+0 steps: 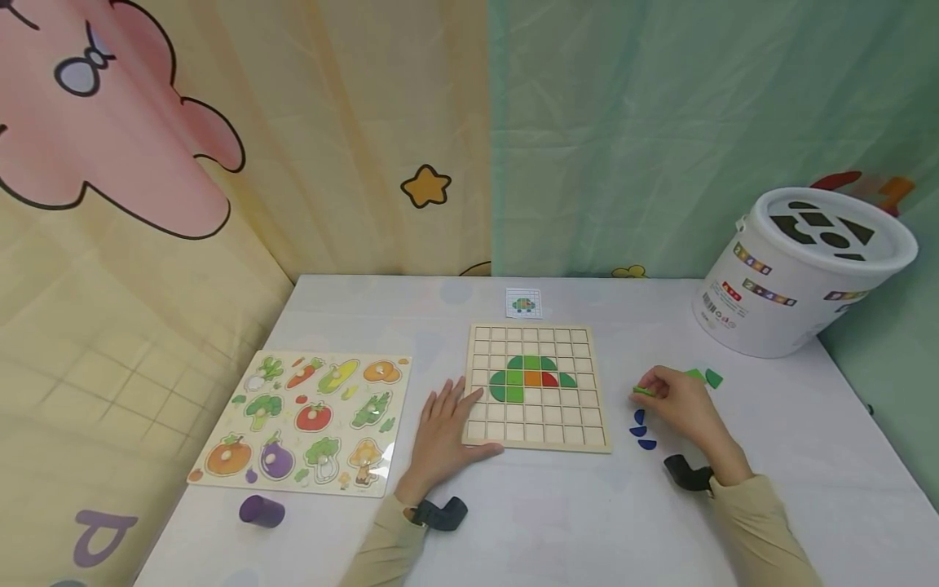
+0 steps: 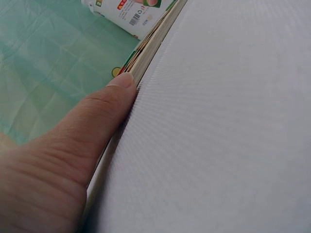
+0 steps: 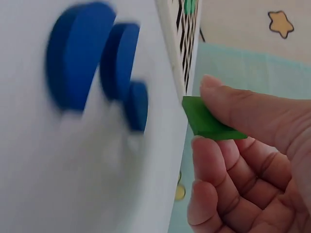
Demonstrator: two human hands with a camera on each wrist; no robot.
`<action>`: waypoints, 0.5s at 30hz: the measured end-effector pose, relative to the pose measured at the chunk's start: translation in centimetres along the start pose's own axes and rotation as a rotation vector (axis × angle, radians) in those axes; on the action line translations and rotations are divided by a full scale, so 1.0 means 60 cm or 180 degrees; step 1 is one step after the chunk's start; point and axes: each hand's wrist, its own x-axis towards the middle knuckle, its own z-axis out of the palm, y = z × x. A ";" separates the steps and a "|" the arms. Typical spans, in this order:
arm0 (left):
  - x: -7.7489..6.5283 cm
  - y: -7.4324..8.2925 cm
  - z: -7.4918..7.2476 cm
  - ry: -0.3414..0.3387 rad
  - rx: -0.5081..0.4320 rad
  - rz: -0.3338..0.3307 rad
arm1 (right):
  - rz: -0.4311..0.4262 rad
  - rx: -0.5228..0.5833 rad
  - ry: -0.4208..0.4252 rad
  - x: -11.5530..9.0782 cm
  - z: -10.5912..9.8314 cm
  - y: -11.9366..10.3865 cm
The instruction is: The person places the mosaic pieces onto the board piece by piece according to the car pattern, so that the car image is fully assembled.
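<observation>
A wooden grid board [image 1: 539, 428] carries green, orange and red tiles in its middle cells. My left hand [image 1: 443, 436] rests at the board's lower left corner with fingers spread. Its thumb [image 2: 104, 109] lies along the near edge of the board in the left wrist view. To the right of the board, my right hand [image 1: 682, 403] pinches a light green square tile [image 3: 209, 121] between thumb and fingers, raised above the table in the right wrist view. Several blue half-round tiles [image 3: 80, 56] are on the table beside this hand.
Green tiles [image 1: 714, 378] lie just beyond the right hand. A small picture card [image 1: 524, 303] sits behind the board. At the left is a vegetable puzzle board [image 1: 345, 440] with a purple cylinder [image 1: 262, 511] in front. A white bucket [image 1: 778, 293] stands back right.
</observation>
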 end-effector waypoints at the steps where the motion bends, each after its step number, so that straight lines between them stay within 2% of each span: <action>1: 0.000 0.000 -0.001 -0.0006 0.0000 -0.0003 | -0.0018 0.0038 -0.0003 0.003 0.004 -0.006; 8: -0.001 0.001 -0.003 -0.0028 0.0011 -0.0029 | -0.0086 0.0339 -0.0180 0.026 0.037 -0.045; 15: -0.001 0.001 -0.003 -0.0001 0.0002 -0.0008 | -0.0479 0.0504 -0.0327 0.042 0.073 -0.085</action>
